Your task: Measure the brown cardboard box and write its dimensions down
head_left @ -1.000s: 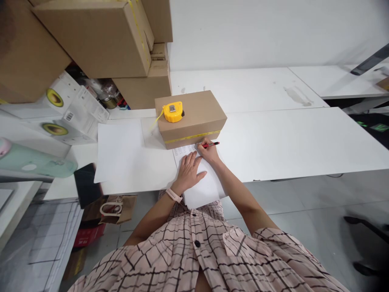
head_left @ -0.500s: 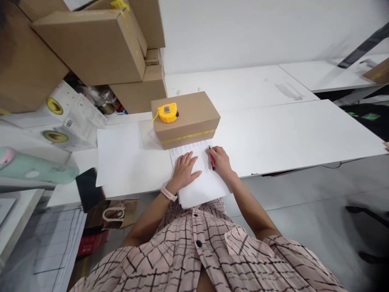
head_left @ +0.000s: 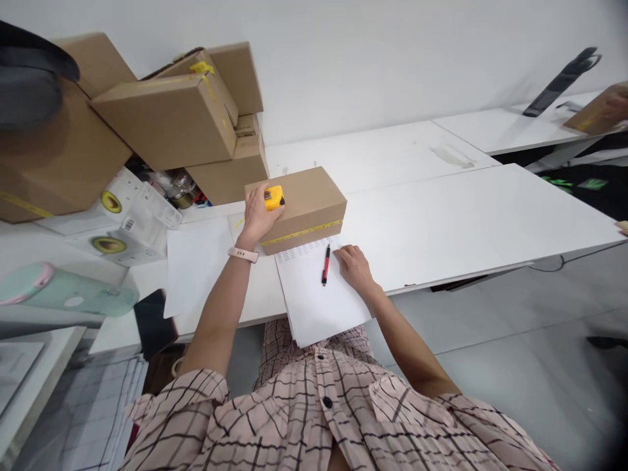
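Observation:
A yellow tape measure (head_left: 275, 198) sits on top of a small cardboard box (head_left: 309, 190), and my left hand (head_left: 258, 212) is closed around its left side. A black-and-yellow strip runs along the box's front face. In front of the box lies a stack of white paper (head_left: 318, 307) with print along its upper edge. On the paper rests a red and black pen (head_left: 326, 266), untouched. My right hand (head_left: 356, 267) lies at the right edge of the paper, just right of the pen, holding nothing, with its fingers loosely bent and apart.
Cardboard boxes (head_left: 167, 118) are piled at the back left, above white boxes with avocado pictures (head_left: 120, 242). A blank sheet (head_left: 196, 265), a dark phone-like slab (head_left: 154, 320) and a green bottle (head_left: 88, 294) are at left. At far right, another person's hand (head_left: 619, 104) touches a box.
My left hand has moved from the paper up to the tape measure and taken hold of it. My right hand has let go of the pen, which now lies on the paper.

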{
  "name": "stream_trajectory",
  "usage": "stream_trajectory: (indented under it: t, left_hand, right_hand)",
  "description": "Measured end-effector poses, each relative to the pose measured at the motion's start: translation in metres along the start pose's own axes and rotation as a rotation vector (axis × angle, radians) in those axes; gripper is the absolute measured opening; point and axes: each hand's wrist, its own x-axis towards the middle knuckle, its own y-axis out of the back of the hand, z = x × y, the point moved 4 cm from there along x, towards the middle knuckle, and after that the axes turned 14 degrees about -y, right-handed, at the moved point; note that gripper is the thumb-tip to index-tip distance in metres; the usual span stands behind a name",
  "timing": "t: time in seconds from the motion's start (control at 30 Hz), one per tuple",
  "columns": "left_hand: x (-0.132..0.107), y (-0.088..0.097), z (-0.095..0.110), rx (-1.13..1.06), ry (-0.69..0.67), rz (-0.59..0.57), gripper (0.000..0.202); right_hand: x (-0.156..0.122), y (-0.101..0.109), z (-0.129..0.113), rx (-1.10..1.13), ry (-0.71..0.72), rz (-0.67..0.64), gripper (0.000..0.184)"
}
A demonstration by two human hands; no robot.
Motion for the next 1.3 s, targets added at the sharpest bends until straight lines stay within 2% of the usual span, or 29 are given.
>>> stream_trajectory:
  t: [0.1,0.17,0.2,0.27,0.33,0.37,0.43,0.57,0.7,0.8,0.93,1.03,1.13,1.2,1.3]
  left_hand:
    - [-0.008,0.006,0.012,-0.176,0.069,-0.006,0.068]
    - [-0.022,0.01,0.032,-0.42,0.098,-0.072,0.069]
    - [-0.03,0.01,0.044,-0.554,0.111,-0.128,0.068]
    - [-0.042,0.011,0.064,-0.757,0.132,-0.223,0.067]
    - [-0.048,0.011,0.076,-0.826,0.145,-0.256,0.068]
    - [-0.048,0.012,0.078,-0.819,0.151,-0.254,0.069]
    - [-0.048,0.012,0.076,-0.777,0.165,-0.246,0.068]
    - [-0.044,0.017,0.064,-0.759,0.201,-0.217,0.069]
    - [-0.035,0.032,0.05,-0.77,0.201,-0.124,0.069]
    - [-0.024,0.051,0.03,-0.672,0.197,-0.019,0.064]
    - [-0.015,0.079,-0.016,-0.515,0.308,0.082,0.055]
    - [-0.015,0.094,-0.051,-0.426,0.376,0.052,0.051]
    - [-0.017,0.098,-0.075,-0.387,0.411,-0.011,0.053]
    - [-0.018,0.096,-0.084,-0.387,0.439,-0.053,0.056]
    - [-0.018,0.088,-0.087,-0.398,0.461,-0.091,0.059]
  right_hand:
    - [-0.001,0.014,-0.006,0.181,-0.087,0.097,0.035]
    - [0.003,0.03,-0.017,0.403,-0.187,0.156,0.028]
    - [0.007,0.038,-0.025,0.544,-0.24,0.146,0.026]
    - [0.021,0.051,-0.045,0.889,-0.357,0.0,0.026]
    - [0.038,0.062,-0.072,1.172,-0.396,-0.277,0.035]
    - [0.046,0.068,-0.084,1.26,-0.397,-0.399,0.038]
    - [0.06,0.08,-0.103,1.358,-0.413,-0.543,0.039]
    - [0.078,0.093,-0.12,1.393,-0.428,-0.615,0.033]
    - [0.108,0.096,-0.125,1.319,-0.353,-0.593,0.032]
    - [0.151,0.099,-0.112,1.306,-0.348,-0.489,0.031]
    - [0.205,0.102,-0.073,1.263,-0.391,-0.316,0.025]
    - [0.225,0.094,-0.047,1.115,-0.449,-0.202,0.024]
    - [0.228,0.078,-0.035,0.96,-0.52,-0.145,0.02]
    - [0.226,0.066,-0.035,0.873,-0.573,-0.149,0.016]
    - [0.223,0.054,-0.033,0.782,-0.627,-0.136,0.015]
